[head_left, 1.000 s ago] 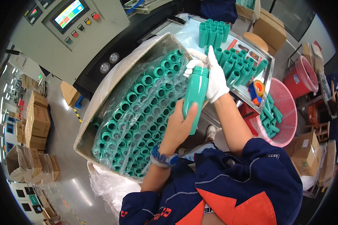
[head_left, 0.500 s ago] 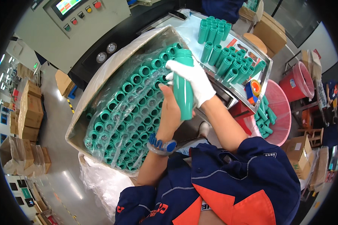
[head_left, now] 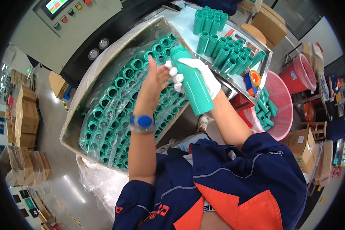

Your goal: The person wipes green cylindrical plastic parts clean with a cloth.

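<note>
A green plastic bottle (head_left: 193, 86) with a threaded neck is tilted in front of me, its neck up and to the left. Round its upper half closes my right hand (head_left: 203, 74), in a white glove. My left hand (head_left: 154, 82), bare, is apart from the bottle, just left of it, fingers stretched out and holding nothing; a blue disc on a band sits at that wrist. Below both hands is a large carton (head_left: 71, 128) lined with clear plastic film, full of upright green bottles (head_left: 120, 82) with open mouths.
More green bottles (head_left: 221, 55) stand in groups on a metal-edged table (head_left: 188, 17) at the far right, with tape rolls (head_left: 253, 79) at its corner. A pink bin (head_left: 285, 115) holds loose green bottles. Behind the carton stands a machine control panel (head_left: 46, 42).
My left hand has come off the bottle and moved left. The bottle now leans further to the left at its neck, still in my right hand. The whole view has shifted slightly.
</note>
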`<act>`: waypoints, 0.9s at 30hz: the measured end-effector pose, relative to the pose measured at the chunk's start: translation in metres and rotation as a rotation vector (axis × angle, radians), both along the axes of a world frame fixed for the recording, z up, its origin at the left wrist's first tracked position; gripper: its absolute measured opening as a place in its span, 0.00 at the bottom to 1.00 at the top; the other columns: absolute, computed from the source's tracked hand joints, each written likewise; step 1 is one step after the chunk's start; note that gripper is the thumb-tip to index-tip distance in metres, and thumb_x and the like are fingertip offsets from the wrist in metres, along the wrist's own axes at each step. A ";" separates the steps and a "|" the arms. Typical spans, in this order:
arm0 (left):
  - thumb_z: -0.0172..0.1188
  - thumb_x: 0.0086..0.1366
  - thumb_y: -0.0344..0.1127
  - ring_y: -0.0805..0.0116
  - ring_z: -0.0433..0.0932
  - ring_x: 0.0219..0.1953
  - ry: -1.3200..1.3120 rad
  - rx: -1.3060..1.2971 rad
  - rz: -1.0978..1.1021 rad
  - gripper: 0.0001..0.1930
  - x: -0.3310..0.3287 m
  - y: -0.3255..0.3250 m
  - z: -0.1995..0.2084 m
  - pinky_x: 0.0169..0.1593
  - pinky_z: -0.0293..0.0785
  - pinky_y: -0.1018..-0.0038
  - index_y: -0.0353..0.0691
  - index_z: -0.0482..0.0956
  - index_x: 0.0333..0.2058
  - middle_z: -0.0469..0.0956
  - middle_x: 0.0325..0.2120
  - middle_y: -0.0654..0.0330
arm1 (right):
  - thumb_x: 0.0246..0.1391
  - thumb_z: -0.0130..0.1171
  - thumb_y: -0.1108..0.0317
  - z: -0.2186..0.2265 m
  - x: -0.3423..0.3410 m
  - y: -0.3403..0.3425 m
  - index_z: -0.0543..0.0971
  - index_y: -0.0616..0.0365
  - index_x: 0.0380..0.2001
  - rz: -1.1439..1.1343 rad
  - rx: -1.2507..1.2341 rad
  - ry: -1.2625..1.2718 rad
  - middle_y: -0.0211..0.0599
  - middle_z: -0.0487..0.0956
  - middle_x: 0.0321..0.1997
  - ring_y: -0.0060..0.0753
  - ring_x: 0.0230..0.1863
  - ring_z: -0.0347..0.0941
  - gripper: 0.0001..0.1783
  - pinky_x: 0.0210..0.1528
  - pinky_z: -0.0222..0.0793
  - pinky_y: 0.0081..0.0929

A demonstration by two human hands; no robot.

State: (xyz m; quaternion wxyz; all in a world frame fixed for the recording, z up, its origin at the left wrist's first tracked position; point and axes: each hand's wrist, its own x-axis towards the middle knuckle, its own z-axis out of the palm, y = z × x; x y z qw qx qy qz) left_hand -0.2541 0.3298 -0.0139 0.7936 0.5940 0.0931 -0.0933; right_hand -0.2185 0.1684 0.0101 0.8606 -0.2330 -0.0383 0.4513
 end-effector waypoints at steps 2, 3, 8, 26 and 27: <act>0.35 0.62 0.71 0.60 0.71 0.50 -0.019 -0.101 -0.024 0.46 0.013 -0.002 0.002 0.55 0.62 0.65 0.26 0.63 0.54 0.73 0.49 0.49 | 0.55 0.53 0.60 0.000 -0.007 0.001 0.70 0.64 0.47 0.075 0.002 0.026 0.34 0.74 0.33 0.22 0.25 0.70 0.21 0.30 0.69 0.20; 0.39 0.64 0.66 0.62 0.75 0.46 -0.035 -0.106 -0.039 0.41 0.018 -0.004 0.005 0.51 0.68 0.67 0.26 0.65 0.52 0.75 0.46 0.48 | 0.55 0.53 0.59 0.001 -0.010 0.001 0.71 0.64 0.46 0.068 -0.038 0.014 0.34 0.74 0.32 0.22 0.25 0.70 0.21 0.29 0.69 0.20; 0.47 0.67 0.55 0.63 0.80 0.36 -0.055 -0.297 -0.209 0.27 0.021 -0.021 0.021 0.42 0.78 0.70 0.30 0.71 0.39 0.78 0.42 0.44 | 0.53 0.56 0.58 0.000 -0.018 -0.008 0.73 0.62 0.41 0.062 -0.186 -0.062 0.38 0.75 0.32 0.27 0.26 0.73 0.19 0.29 0.73 0.25; 0.55 0.62 0.54 0.64 0.79 0.30 -0.106 -0.119 0.101 0.24 0.051 -0.009 0.017 0.36 0.77 0.69 0.32 0.75 0.34 0.80 0.26 0.50 | 0.48 0.62 0.71 -0.030 -0.066 -0.057 0.75 0.67 0.41 0.151 -0.587 -0.363 0.43 0.78 0.31 0.37 0.28 0.78 0.17 0.30 0.77 0.28; 0.55 0.63 0.54 0.64 0.79 0.30 -0.169 -0.114 0.127 0.24 0.052 -0.002 0.021 0.36 0.77 0.69 0.33 0.75 0.34 0.80 0.26 0.50 | 0.47 0.60 0.73 -0.035 -0.075 -0.066 0.75 0.68 0.43 0.219 -0.565 -0.306 0.47 0.79 0.33 0.40 0.29 0.79 0.18 0.31 0.78 0.29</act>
